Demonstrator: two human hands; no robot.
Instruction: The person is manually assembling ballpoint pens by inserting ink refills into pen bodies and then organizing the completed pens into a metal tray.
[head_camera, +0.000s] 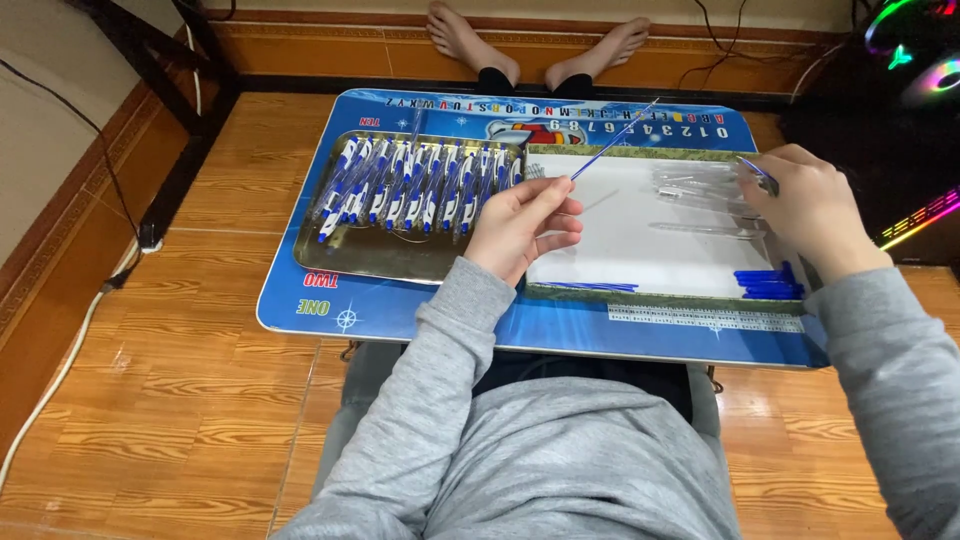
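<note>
My left hand (520, 225) pinches a thin blue pen refill (612, 140) that slants up and to the right over a white tray (640, 250). My right hand (810, 205) holds a small blue pen part (758, 172) and rests by a heap of clear pen barrels (700, 190) at the tray's far right. Loose blue caps (768, 283) lie in the tray's near right corner. More blue refills (590, 287) lie along its near edge. A gold tray (370, 255) to the left holds a row of several finished blue-and-white pens (420, 185).
Both trays sit on a small blue lap table (420, 315) with printed letters. My feet (540, 45) stretch out beyond it on the wooden floor. A white cable (70, 350) runs along the left. Coloured lights (930, 60) glow at the far right.
</note>
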